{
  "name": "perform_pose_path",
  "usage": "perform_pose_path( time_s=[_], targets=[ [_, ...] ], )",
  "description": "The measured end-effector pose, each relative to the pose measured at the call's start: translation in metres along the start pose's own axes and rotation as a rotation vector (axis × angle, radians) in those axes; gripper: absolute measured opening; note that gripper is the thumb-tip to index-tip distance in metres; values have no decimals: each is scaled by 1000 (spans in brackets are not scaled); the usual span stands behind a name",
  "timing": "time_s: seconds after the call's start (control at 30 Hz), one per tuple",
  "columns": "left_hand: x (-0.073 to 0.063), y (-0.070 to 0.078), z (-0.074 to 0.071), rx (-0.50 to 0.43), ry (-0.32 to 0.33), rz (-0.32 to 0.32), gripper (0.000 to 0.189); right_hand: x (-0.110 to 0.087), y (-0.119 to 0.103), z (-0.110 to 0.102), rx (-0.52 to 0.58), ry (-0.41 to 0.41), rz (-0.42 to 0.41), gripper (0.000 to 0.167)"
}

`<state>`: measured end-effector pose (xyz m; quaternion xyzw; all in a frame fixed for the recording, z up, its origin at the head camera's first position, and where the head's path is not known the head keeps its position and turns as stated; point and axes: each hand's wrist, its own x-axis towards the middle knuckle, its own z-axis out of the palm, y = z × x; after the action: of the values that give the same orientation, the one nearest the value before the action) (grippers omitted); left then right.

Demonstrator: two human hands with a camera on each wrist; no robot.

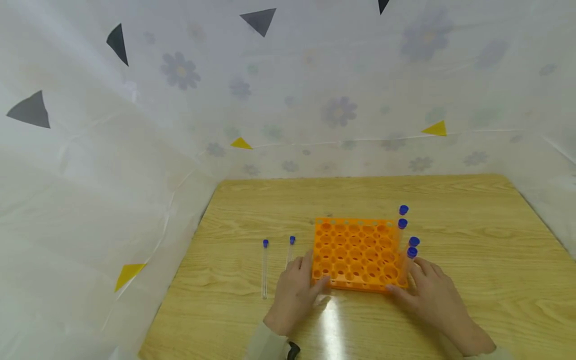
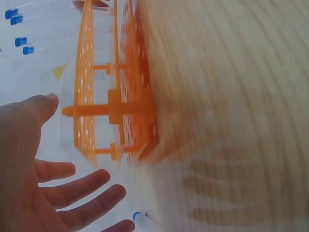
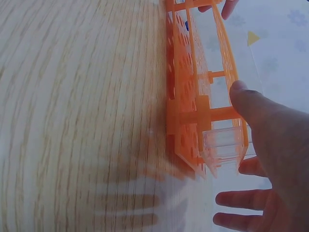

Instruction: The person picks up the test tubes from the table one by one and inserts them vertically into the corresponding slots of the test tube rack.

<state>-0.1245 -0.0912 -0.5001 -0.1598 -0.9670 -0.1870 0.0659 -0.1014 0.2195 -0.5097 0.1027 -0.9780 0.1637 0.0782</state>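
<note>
An orange test tube rack (image 1: 360, 286) stands on the wooden table, its round holes facing up. Several blue-capped test tubes (image 1: 412, 252) are upright along its right end. My left hand (image 1: 294, 290) is at the rack's left end; in the left wrist view its fingers are spread and a gap shows between thumb and rack. At the front right corner is my right hand (image 1: 432, 295), its thumb against the top edge and the other fingers extended beside the tubes. Left of the rack lie a capped test tube (image 1: 265, 270) and another one (image 1: 289, 252), partly hidden by my left hand.
The wood-grain table (image 1: 495, 240) extends to both sides of the rack. White flower-printed sheeting (image 1: 288, 100) walls in the back and sides, with grey and yellow triangles (image 1: 435, 128) on it.
</note>
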Motion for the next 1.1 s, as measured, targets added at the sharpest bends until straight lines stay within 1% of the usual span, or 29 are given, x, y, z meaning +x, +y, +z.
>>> perform_pose_path(
  time_s=[0.07, 0.13, 0.17, 0.27, 0.37, 0.43, 0.53, 0.6, 0.7, 0.77, 0.83, 0.9, 1.0, 1.1],
  targets=[
    [2, -5, -2, 0, 5, -23, 69, 0, 1, 1, -5, 15, -10, 84],
    [5, -9, -5, -5, -1, -64, 67, 0, 1, 1, -11, 24, -17, 83],
    [7, -12, -6, -4, 6, -79, 65, 0, 1, 1, -12, 27, -20, 84],
    [9, -19, -10, 32, 57, -94, 62, 0, 1, 2, -12, 21, -19, 84],
    [9, -24, -11, 85, 137, -77, 62, 0, 0, 1, -6, 7, -11, 84],
    [8, -27, -11, 109, 164, -76, 61, 0, -1, 1, -1, -1, -5, 84],
    [8, -29, -10, 112, 152, -107, 58, 0, -1, 1, 7, -11, 4, 84],
    [8, -30, -9, 116, 125, -138, 56, -1, -2, 0, 11, -17, 9, 84],
    [10, -32, -4, 148, 95, -170, 52, 0, -2, 1, 13, -25, 16, 85],
    [11, -34, -1, 170, 96, -177, 49, 0, -2, 1, 16, -27, 19, 85],
    [11, -35, 2, 196, 110, -173, 47, 0, -2, 1, 17, -25, 19, 84],
    [11, -36, 4, 227, 139, -157, 45, 0, -3, 1, 19, -19, 15, 83],
    [11, -38, 8, 279, 194, -114, 40, 0, -3, 1, 22, -14, 13, 82],
    [11, -40, 11, 296, 246, -77, 29, -1, -3, 1, 28, -20, 18, 83]
  ],
)
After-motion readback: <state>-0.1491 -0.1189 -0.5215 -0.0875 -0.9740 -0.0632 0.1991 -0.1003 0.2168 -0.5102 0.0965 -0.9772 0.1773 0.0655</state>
